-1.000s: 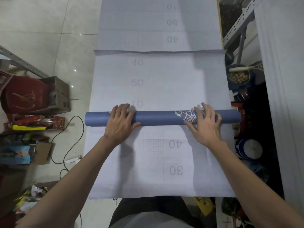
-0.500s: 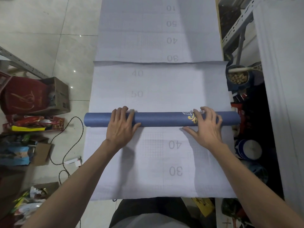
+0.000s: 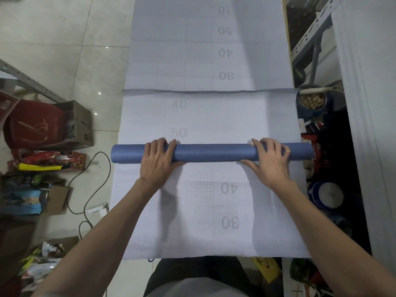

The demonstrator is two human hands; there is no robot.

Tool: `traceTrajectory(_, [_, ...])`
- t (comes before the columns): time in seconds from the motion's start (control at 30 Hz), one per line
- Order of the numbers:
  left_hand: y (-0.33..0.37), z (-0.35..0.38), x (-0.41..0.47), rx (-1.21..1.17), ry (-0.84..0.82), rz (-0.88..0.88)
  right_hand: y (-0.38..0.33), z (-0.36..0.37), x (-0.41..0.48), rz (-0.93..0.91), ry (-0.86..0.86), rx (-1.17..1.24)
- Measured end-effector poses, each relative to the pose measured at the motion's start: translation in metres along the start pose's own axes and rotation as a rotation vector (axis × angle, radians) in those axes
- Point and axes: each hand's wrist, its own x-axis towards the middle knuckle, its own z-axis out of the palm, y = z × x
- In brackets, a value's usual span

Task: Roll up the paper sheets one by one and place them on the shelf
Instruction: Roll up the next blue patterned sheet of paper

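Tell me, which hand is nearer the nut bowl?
Right. The right hand holds the blue roll, left of the nut bowl; the left hand is much farther left.

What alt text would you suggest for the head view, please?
A person's left hand and right hand curl over a blue paper roll lying across a white gridded sheet printed with numbers, on a tiled floor. A cardboard box sits left; a bowl of nuts sits right.
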Motion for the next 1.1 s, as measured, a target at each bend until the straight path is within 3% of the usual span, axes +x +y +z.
traceTrajectory(0.2, [-0.005, 0.005, -0.003, -0.105, 0.028, 0.031, 0.002, 0.004, -0.006, 0.021, 0.027, 0.057])
traceTrajectory(0.43, [-0.008, 0.0, 0.008, -0.042, -0.022, 0.012, 0.004, -0.001, 0.0, 0.013, -0.021, -0.056])
traceTrajectory(0.63, [-0.008, 0.009, -0.005, -0.089, 0.048, -0.007, 0.008, -0.003, -0.003, 0.005, 0.016, 0.058])
traceTrajectory(0.87, [-0.009, 0.005, -0.001, -0.054, 0.054, 0.029, 0.003, -0.005, 0.001, 0.011, -0.044, -0.026])
traceTrajectory(1.1, [-0.005, 0.004, 0.001, -0.111, 0.049, 0.011, -0.001, 0.0, 0.0, 0.004, 0.022, 0.056])
